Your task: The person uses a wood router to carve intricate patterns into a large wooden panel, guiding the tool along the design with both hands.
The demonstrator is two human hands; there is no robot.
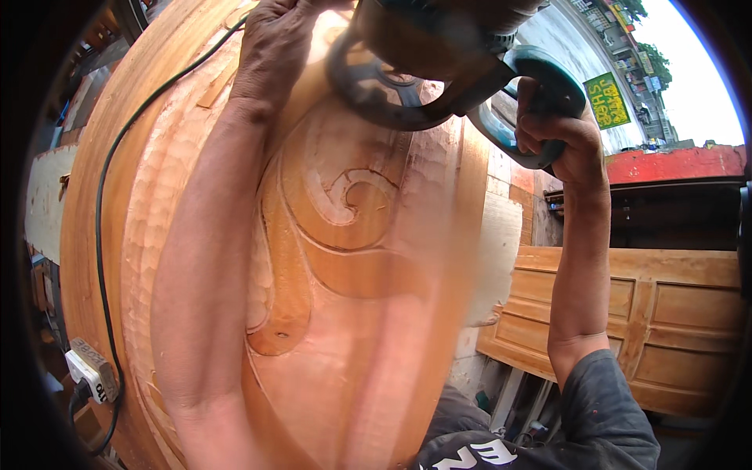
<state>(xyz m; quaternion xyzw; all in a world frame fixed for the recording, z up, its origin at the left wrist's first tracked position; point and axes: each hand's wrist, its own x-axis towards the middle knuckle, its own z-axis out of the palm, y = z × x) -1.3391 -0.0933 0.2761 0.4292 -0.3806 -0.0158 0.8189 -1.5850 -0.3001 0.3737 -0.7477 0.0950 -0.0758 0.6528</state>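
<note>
A dark power router [439, 27] with ring-shaped handles is over a carved wooden panel [348, 290] with a scroll relief and chiselled background. My right hand [564, 133] is closed around the router's teal loop handle [536, 63] at the upper right. My left hand [274, 39] reaches to the top edge beside the router's left side; its fingertips are cut off, so I cannot tell what it holds. My left forearm stretches up across the left part of the panel.
A black cord [100, 204] runs along the panel's left side to a white socket block [84, 376]. At right lie a panelled wooden door [689, 305] and a red ledge [674, 163]. A road [572, 63] with signs and trees shows beyond.
</note>
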